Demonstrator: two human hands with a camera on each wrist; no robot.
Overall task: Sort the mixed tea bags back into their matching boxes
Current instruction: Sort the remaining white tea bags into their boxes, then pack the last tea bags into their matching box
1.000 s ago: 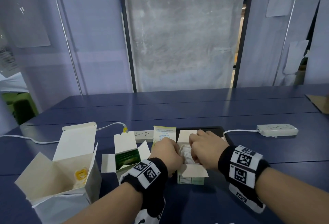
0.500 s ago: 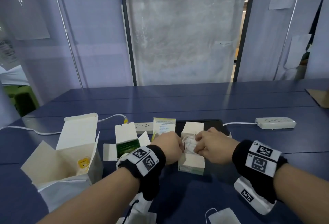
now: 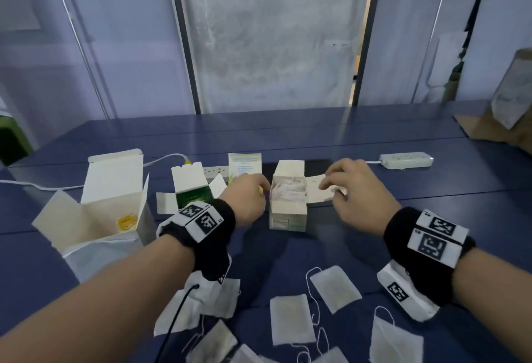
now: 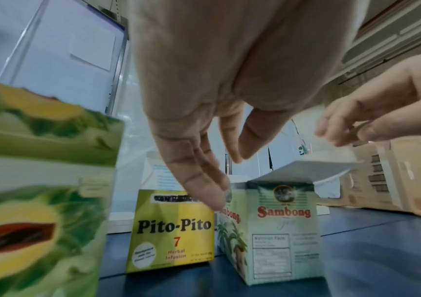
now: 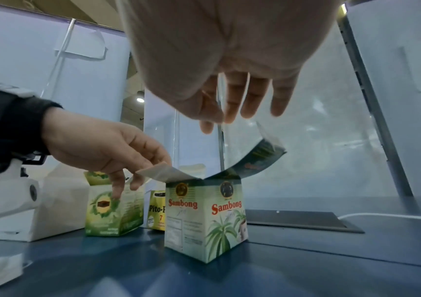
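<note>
The open Sambong box [image 3: 288, 218] stands mid-table with white tea bags [image 3: 288, 191] stuffed inside. My left hand [image 3: 260, 189] hovers at its left side with relaxed fingers, and its fingertips [image 5: 150, 166] touch the left flap. On the other side my right hand [image 3: 328, 185] reaches over the right flap [image 3: 319, 192] with straight fingers [image 5: 252, 104] and holds nothing. Several loose tea bags [image 3: 335, 287] with strings lie on the table near me. A yellow Pito-Pito box [image 4: 171, 231] stands behind the left hand.
An open green box [image 3: 193, 189] and a large open white box [image 3: 109, 212] with a yellow tag inside stand to the left. Two power strips [image 3: 406, 160] and cables lie behind the boxes. Brown cardboard [image 3: 495, 129] sits at the far right.
Both hands have come off the tea bags in the Sambong box and moved apart to its side flaps. The view has tipped down, so the loose tea bags now show.
</note>
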